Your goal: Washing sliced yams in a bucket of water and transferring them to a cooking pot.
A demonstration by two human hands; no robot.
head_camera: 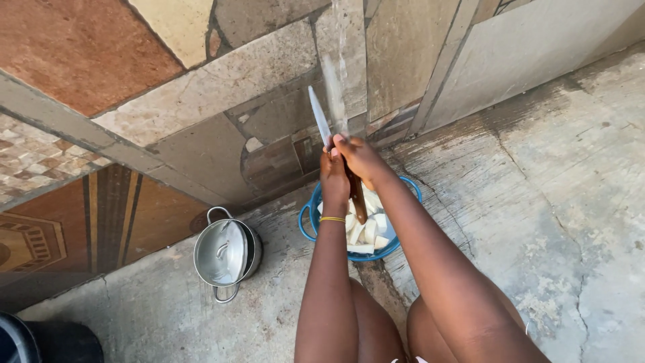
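Near the centre of the frame, both hands are meeting under a thin stream of water (334, 87) falling from above; the right hand (361, 158) is clenching the brown handle of a knife (321, 124), its blade pointing up and left; the left hand (334, 176), a yellow band at its wrist, is pressing against the handle beside it, fingers curled. Just below, a blue basket (410, 185) holding pale cut chunks (366, 232) is sitting on the concrete floor (537, 222); a lidded steel pot (225, 253) is standing lower left.
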